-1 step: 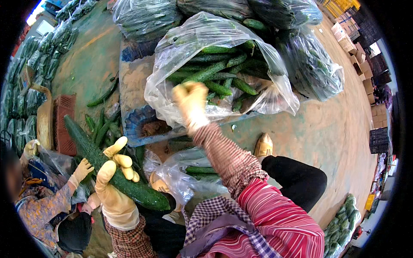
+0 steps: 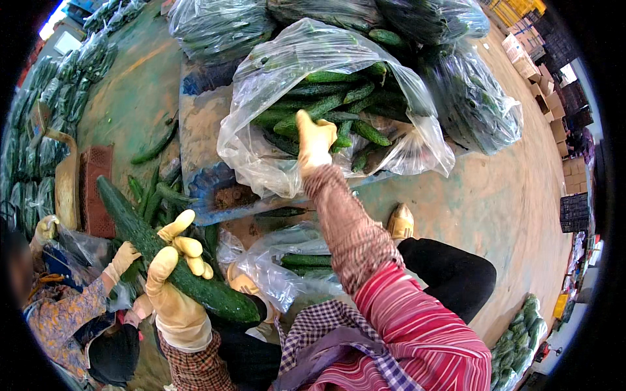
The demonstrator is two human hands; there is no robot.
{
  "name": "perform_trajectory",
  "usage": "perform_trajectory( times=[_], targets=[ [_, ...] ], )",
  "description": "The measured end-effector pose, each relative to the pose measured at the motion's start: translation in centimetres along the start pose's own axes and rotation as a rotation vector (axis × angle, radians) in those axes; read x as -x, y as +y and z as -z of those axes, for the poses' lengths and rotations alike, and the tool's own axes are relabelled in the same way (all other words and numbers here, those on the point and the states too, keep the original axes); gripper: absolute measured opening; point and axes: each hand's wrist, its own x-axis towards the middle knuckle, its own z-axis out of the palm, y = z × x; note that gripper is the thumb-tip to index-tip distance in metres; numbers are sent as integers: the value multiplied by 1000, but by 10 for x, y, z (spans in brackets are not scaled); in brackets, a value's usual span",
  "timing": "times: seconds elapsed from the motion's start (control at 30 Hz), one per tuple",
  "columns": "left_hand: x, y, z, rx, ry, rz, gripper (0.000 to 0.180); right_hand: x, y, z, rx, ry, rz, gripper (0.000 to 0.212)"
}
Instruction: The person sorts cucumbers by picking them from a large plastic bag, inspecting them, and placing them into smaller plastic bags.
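A long dark green cucumber (image 2: 215,292) lies slantwise in my gloved left hand (image 2: 179,251), the fingers curled round its middle. My gloved right hand (image 2: 316,138) reaches into an open clear plastic bag (image 2: 244,140) full of cucumbers. Its fingers are closed round a shorter cucumber (image 2: 342,135) near the bag's mouth, and they hide part of it. More cucumbers (image 2: 319,104) are heaped behind that hand. The bag rests on a blue, dirt-covered platform (image 2: 202,130).
Filled bags (image 2: 469,98) stand behind the open one. Loose cucumbers (image 2: 153,202) lie on the floor near a brown crate (image 2: 98,192). At the left, a co-worker's gloved hand (image 2: 122,259) is close to my cucumber. Crumpled plastic (image 2: 267,267) lies by my feet.
My right hand has moved rightward within the bag's mouth and is now closed round a cucumber. My left hand keeps its grip on the long cucumber, almost unmoved.
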Motion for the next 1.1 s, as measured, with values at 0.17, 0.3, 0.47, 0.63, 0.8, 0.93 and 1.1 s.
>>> perform_trajectory(
  times=[0.17,0.3,0.47,0.63,0.8,0.93,1.1],
  targets=[
    [-11,-20,-10,-92,40,73,53,-70,20,-16,-22,-13,-249,72],
    [-8,-14,-8,-232,10,61,57,-36,41,58,-754,-654,-196,33],
    [-11,-19,-20,-205,16,245,59,63,21,150,-866,-1224,-393,69],
    [-14,-33,-27,-115,-132,268,69,87,12,166,-880,-1458,-516,83],
    [-15,-50,-24,-45,-286,305,72,119,-18,160,-299,-1563,-227,78],
    [-7,-85,-13,-147,-96,201,56,154,-25,136,117,-1237,387,107],
    [-13,-79,-19,-827,-449,82,68,110,-11,156,-193,-1250,-188,59]
  ],
)
